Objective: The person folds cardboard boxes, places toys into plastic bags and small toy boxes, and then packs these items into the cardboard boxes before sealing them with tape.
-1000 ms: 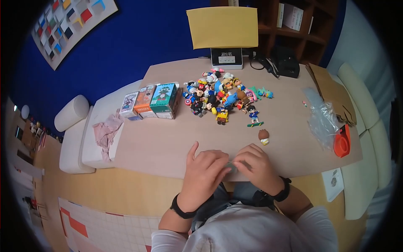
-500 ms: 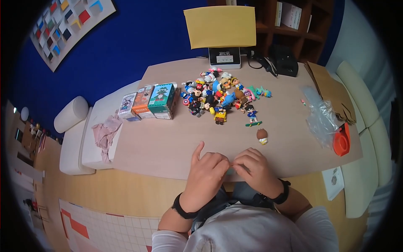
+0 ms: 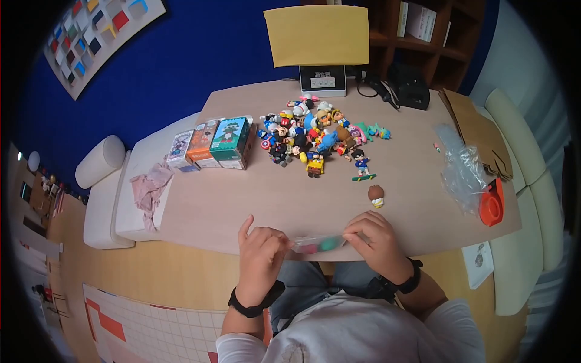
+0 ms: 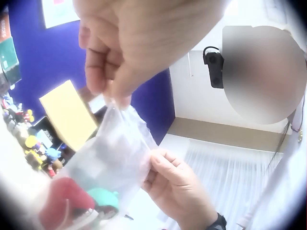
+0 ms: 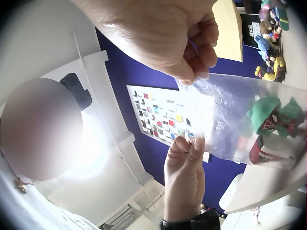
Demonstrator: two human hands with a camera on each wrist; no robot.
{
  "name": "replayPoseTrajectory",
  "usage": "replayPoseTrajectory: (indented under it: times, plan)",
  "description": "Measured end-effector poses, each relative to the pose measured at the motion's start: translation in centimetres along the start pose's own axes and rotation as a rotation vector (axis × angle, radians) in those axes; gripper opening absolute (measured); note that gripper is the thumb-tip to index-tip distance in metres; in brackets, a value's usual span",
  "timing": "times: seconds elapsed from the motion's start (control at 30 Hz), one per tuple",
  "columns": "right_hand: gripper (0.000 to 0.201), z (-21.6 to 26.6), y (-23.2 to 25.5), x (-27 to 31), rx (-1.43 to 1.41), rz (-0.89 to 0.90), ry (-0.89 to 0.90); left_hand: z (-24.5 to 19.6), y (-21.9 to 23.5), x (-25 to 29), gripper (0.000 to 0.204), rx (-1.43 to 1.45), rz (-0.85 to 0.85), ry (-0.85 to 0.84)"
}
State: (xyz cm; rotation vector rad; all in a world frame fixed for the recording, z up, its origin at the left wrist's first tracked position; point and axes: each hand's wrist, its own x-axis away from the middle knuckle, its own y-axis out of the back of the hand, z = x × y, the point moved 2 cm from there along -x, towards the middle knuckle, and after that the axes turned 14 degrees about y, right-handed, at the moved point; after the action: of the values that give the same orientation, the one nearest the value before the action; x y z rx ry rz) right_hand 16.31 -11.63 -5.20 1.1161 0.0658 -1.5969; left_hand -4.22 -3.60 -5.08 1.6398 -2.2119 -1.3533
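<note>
A clear plastic bag [image 3: 302, 241] is stretched between the two hands over the table's front edge. My left hand [image 3: 259, 257] pinches one upper corner between thumb and fingers. The opposite corner is pinched by my right hand [image 3: 376, 245]. Inside the bag lie a small figure with a green hood [image 5: 268, 117] and a red and black web-patterned face, and beside it a red piece [image 4: 67, 203]. Beyond the hands on the table, a brown-headed figure [image 3: 376, 195] lies near a figure on a green skateboard [image 3: 361, 164].
A heap of toy figures [image 3: 311, 142] covers the table's middle, with several boxes [image 3: 212, 144] to its left. At the right are a crumpled plastic bag [image 3: 461, 172], an orange-red ring-shaped object [image 3: 492, 209] and brown paper bags [image 3: 481, 130]. A yellow panel [image 3: 318, 36] stands at the back.
The hands, close together before, have moved apart, my left hand going left. The bag is now spread between them, with its green and red contents showing.
</note>
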Motion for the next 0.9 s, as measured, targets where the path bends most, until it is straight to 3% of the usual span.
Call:
replayPoseTrajectory:
  times: [0.07, 0.17, 0.27, 0.33, 0.4, 0.43, 0.5, 0.57, 0.6, 0.73, 0.8, 0.9]
  plan:
    - [0.005, 0.1, -0.1, 0.2, -0.018, -0.008, -0.028, 0.7, 0.0, 0.5, 0.023, 0.021, -0.029, 0.024]
    - [0.004, -0.6, -0.2, 1.2, -0.353, -0.125, -0.338, 3.2, -0.3, 1.4, 0.017, 0.187, -0.155, 0.168]
    - [0.005, -0.6, -0.4, 0.9, -0.619, -0.160, -0.429, 4.5, -4.0, 2.5, 0.046, 0.830, 0.095, 0.400]
    - [0.005, 0.1, -0.7, 0.3, -0.665, -0.112, -0.496, 4.4, -7.5, 3.8, 0.080, 0.995, 0.421, 0.436]
    - [0.006, 0.5, -1.1, -0.5, -0.732, -0.107, -0.480, 2.6, -8.3, 3.9, 0.098, 0.739, 0.524, 0.349]
    - [0.007, 0.7, -1.4, -1.0, -0.777, -0.131, -0.431, 1.9, -8.7, 4.1, 0.106, 0.749, 0.454, 0.319]
    - [0.007, 0.9, -2.0, -1.4, -0.868, -0.169, -0.369, 0.8, -8.6, 4.2, 0.099, 0.735, 0.376, 0.375]
    - [0.008, 1.0, -2.4, -1.7, -0.957, -0.197, -0.342, 1.2, -8.4, 4.2, 0.101, 0.688, 0.383, 0.465]
    - [0.010, 1.0, -2.6, -1.7, -0.941, -0.199, -0.349, 1.4, -8.2, 4.2, 0.102, 0.663, 0.388, 0.510]
    - [0.018, 0.4, -2.1, -1.7, -0.770, -0.291, -0.341, 4.6, -6.1, 2.5, 0.085, 0.666, 0.134, 0.564]
    - [0.023, -0.7, -0.7, -0.8, -0.623, -0.335, -0.370, 8.8, -4.2, 0.6, 0.071, 0.487, -0.236, 0.429]
    - [0.020, -2.9, 1.8, 2.1, -0.608, -0.438, -0.535, 15.6, 1.0, -2.0, 0.070, 0.443, -0.286, 0.673]
